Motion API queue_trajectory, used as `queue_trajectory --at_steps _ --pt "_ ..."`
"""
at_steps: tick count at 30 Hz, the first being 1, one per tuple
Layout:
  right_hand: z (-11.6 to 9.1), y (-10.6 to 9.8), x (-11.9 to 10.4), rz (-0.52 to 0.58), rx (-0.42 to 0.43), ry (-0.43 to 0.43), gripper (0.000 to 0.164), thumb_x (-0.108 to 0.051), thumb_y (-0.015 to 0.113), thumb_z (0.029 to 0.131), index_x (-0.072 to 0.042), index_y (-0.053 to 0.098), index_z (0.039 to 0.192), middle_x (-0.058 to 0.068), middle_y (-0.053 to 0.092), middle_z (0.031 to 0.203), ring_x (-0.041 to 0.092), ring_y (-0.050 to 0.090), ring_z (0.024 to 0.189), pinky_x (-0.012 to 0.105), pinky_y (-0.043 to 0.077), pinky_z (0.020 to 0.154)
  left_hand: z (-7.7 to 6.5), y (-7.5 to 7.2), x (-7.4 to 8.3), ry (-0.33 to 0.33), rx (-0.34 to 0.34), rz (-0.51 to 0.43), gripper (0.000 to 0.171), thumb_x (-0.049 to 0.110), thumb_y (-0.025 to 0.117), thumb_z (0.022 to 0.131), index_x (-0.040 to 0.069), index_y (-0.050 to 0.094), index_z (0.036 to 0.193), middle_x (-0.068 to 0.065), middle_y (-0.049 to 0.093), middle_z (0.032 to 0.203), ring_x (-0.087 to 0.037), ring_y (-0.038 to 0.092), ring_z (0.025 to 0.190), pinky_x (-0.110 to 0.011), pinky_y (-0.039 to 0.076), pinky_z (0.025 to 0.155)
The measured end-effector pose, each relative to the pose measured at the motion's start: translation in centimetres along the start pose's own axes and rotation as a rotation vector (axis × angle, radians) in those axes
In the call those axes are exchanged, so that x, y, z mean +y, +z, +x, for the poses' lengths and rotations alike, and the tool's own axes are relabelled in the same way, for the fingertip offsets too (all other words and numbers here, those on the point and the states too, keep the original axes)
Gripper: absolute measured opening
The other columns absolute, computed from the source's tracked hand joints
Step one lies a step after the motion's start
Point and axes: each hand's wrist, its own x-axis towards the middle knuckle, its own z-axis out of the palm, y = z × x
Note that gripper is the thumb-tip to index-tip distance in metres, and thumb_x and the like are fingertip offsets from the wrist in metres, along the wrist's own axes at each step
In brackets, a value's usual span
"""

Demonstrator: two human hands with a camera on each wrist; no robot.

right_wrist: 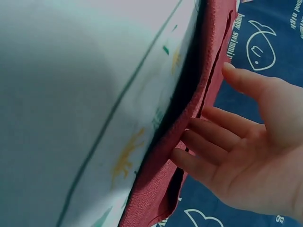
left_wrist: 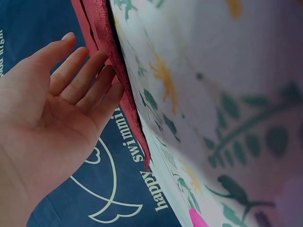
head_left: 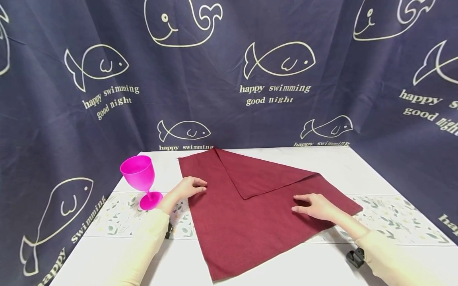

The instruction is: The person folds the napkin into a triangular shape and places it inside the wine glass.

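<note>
A dark red cloth [head_left: 232, 230] lies spread on the table, with its far corner folded over toward the near side as a triangular flap [head_left: 264, 174]. My left hand [head_left: 187, 187] is at the cloth's left edge, its fingers relaxed and holding nothing. On the right part of the cloth is my right hand [head_left: 316, 205], fingers loosely extended with nothing between them. In the left wrist view, the fingertips of the left hand [left_wrist: 71, 99] are close to the cloth edge [left_wrist: 125, 94]. The right hand [right_wrist: 241, 146] has its fingertips at the cloth [right_wrist: 161, 156] in the right wrist view; firm contact is hard to tell.
A bright pink goblet [head_left: 139, 172] stands upright left of the cloth, close to the left forearm. The white table [head_left: 329, 262] has a leaf-patterned band [head_left: 393, 218] across it. A dark blue curtain [head_left: 222, 79] with fish drawings hangs behind and at the sides.
</note>
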Motion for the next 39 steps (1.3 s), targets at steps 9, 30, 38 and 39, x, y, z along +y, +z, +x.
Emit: queue_trajectory --at_steps 9,30,38,39 --pt "1.7 -0.3 1.2 -0.009 -0.050 0.007 0.058 -0.040 0.065 0.084 0.002 0.059 0.123 0.025 0.058 0.125 0.045 0.048 0.120 0.054 0.042 0.096 -0.1 0.0 0.3 -0.030 0.003 -0.016 0.025 0.015 0.066 0.086 0.002 0.070 0.107 -0.009 0.071 0.103 -0.022 0.064 0.102 -0.039 0.048 0.091" --pt "4.1 -0.1 2.3 -0.024 -0.052 -0.049 0.056 -0.036 0.066 0.085 0.004 0.058 0.124 0.027 0.054 0.128 0.045 0.047 0.121 0.054 0.040 0.098 -0.1 -0.1 0.3 0.011 0.008 -0.047 0.022 0.014 0.066 0.086 0.000 0.069 0.104 -0.011 0.071 0.101 -0.024 0.066 0.099 -0.038 0.050 0.090" --pt "2.5 0.6 0.3 -0.038 -0.022 -0.124 0.049 -0.032 0.066 0.086 0.003 0.061 0.120 0.023 0.059 0.124 0.040 0.055 0.115 0.050 0.046 0.092 -0.1 -0.2 0.4 0.049 0.006 -0.040 0.022 0.012 0.067 0.085 0.002 0.071 0.105 -0.008 0.072 0.100 -0.023 0.066 0.101 -0.039 0.048 0.092" --pt "2.4 0.7 0.1 -0.040 -0.026 -0.130 0.048 -0.031 0.066 0.086 0.003 0.062 0.120 0.023 0.059 0.123 0.040 0.055 0.115 0.050 0.046 0.092 -0.1 -0.2 0.5 0.053 0.009 -0.038 0.022 0.012 0.067 0.085 0.002 0.071 0.104 -0.008 0.072 0.100 -0.022 0.066 0.100 -0.039 0.048 0.092"
